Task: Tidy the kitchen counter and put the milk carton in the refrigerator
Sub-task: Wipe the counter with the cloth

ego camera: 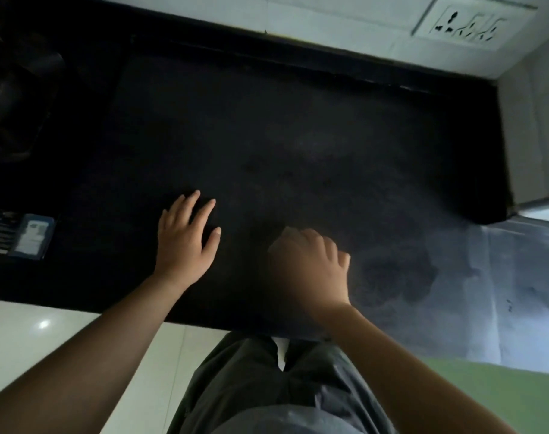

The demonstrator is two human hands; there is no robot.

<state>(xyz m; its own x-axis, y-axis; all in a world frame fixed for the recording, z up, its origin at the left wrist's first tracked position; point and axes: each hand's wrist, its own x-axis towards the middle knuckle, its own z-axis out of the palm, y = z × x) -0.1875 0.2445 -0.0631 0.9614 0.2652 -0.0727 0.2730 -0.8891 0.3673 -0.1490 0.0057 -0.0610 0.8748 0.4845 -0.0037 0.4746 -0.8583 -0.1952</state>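
Observation:
A black kitchen counter [267, 126] fills most of the head view. My left hand [185, 239] lies flat on it near the front edge, fingers spread, holding nothing. My right hand [310, 264] is just to its right, blurred, with fingers curled down toward the counter; whether something small sits under them is hidden. A blue and white carton [32, 236] lies at the counter's left edge, well apart from both hands.
A dark sink or appliance [16, 98] sits at the far left. A tiled wall with a socket plate [467, 26] runs behind the counter. A grey surface [501, 292] with a dark stain adjoins the counter on the right. Pale floor tiles [48, 327] lie below.

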